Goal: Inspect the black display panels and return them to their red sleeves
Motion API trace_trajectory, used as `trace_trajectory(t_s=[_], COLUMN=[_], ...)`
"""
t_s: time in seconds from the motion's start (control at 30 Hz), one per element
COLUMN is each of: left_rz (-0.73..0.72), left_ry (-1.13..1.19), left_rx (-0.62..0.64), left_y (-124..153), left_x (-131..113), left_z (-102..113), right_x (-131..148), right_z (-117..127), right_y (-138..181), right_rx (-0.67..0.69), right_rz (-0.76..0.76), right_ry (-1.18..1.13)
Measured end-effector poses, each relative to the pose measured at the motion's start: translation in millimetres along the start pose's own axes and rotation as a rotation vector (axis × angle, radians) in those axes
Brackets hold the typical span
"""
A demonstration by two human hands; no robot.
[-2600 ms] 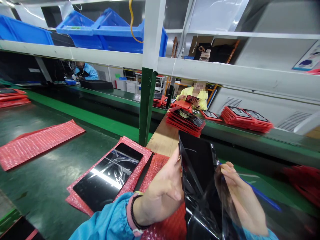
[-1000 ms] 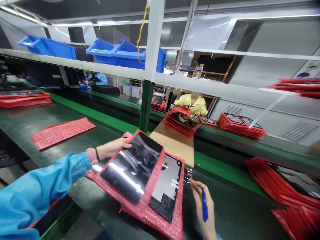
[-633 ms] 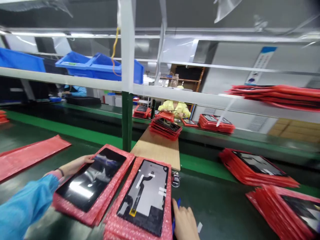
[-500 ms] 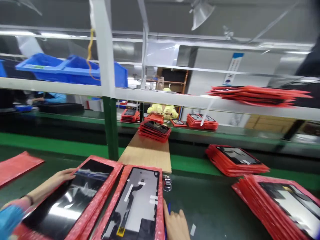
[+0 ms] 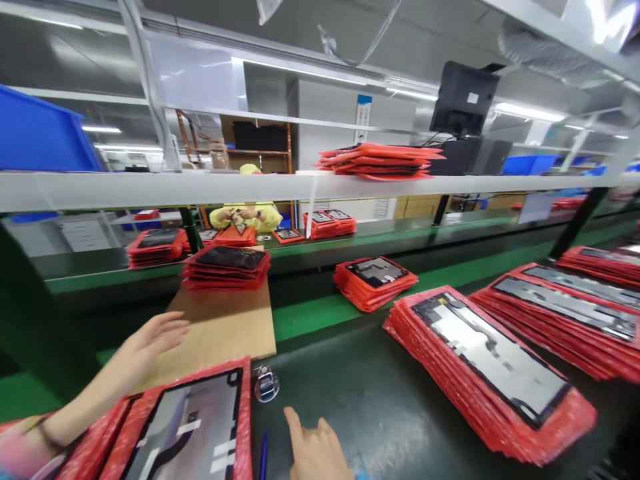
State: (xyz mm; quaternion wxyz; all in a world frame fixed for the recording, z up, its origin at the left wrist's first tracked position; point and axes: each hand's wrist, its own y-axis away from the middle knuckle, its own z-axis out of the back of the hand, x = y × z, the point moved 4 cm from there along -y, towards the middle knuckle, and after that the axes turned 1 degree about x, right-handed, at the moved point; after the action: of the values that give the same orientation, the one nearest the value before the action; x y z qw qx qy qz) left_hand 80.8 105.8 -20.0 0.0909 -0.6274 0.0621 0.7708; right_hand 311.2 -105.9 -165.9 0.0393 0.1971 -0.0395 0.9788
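Note:
My left hand [image 5: 153, 340] is raised over the wooden board [image 5: 220, 327], fingers stretched out and holding nothing. Below it lies a screen panel [image 5: 193, 427] with a grey back and white tape strips, resting on a red bubble-wrap pouch [image 5: 244, 413]. My right hand [image 5: 317, 450] is low over the dark green bench, to the right of that panel. One finger points forward and the others look loosely curled, with no object visible in them. Between this hand and the panel lies a blue pen [image 5: 263, 457]. A small clear, round object [image 5: 266, 385] sits just above the pen.
A tall stack of panels in red pouches [image 5: 480, 367] stands at right, with more stacks [image 5: 565, 313] beyond. Smaller stacks sit on the board [image 5: 227, 267], at the bench's back [image 5: 375, 280] and on the white shelf [image 5: 380, 162]. A person in yellow [image 5: 247, 217] works opposite.
My view has swung right. My left hand has lifted off the glossy black screen and moved over toward the board. My right hand has come away from the panel's edge and the pen.

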Motion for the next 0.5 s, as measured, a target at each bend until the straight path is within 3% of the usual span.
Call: trace_trajectory(t_s=[0.07,0.23,0.37,0.5], left_rz=[0.087,0.311,0.491,0.51], left_ry=[0.211,0.267,0.217,0.152], left_rx=[0.169,0.403,0.478,0.518], left_y=[-12,-40,-61,-80], left_x=[-15,-17,-2,7], left_z=[-68,-201,-283,-347], right_x=[-21,-95,-164,-226], right_z=[20,63,86,116], right_y=[5,-5,-44,-86], right_rx=[-0.067,-0.247,-0.379,-0.598], right_rz=[-0.061,-0.201,-0.37,-0.601], right_ry=[-0.117,-0.553,-0.992,-1.275])
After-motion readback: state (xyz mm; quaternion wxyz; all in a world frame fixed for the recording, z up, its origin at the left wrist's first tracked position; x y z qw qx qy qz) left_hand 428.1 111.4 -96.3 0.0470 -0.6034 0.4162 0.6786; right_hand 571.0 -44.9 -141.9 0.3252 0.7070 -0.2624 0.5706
